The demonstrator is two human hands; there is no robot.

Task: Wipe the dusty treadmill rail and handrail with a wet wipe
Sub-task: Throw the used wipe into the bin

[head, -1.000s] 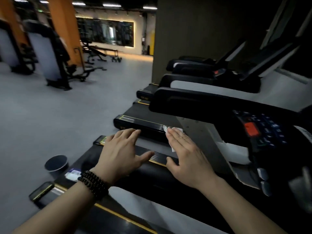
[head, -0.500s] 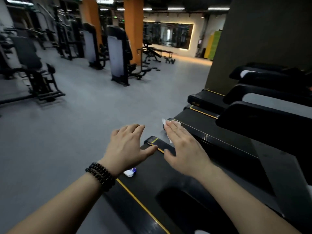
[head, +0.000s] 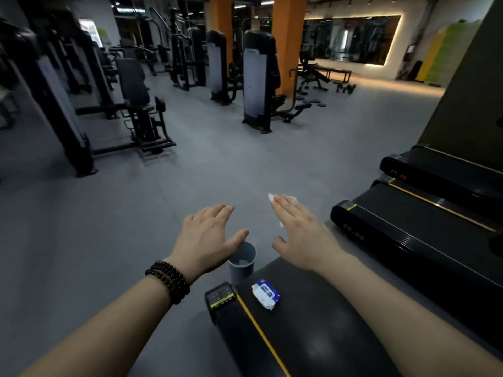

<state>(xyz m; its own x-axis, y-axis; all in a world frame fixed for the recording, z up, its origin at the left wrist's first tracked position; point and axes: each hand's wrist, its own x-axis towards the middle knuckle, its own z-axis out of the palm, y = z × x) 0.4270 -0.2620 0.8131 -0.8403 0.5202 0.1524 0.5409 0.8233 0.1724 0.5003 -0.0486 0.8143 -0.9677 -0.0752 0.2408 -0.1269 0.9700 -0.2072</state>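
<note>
I see my left hand (head: pixel 208 235) hovering flat over the floor, fingers straight, holding nothing. My right hand (head: pixel 298 232) is also flat, the wet wipe (head: pixel 283 198) lying under its straight fingers, poking out past the fingertips. Below, a wipe packet (head: pixel 265 293) lies on the treadmill deck (head: pixel 313 336), beside a grey bin (head: pixel 242 265).

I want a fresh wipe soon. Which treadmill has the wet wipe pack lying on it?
The nearest treadmill, the one under the arms: the blue and white wet wipe pack lies on its belt. The other two treadmills carry nothing visible.
</note>
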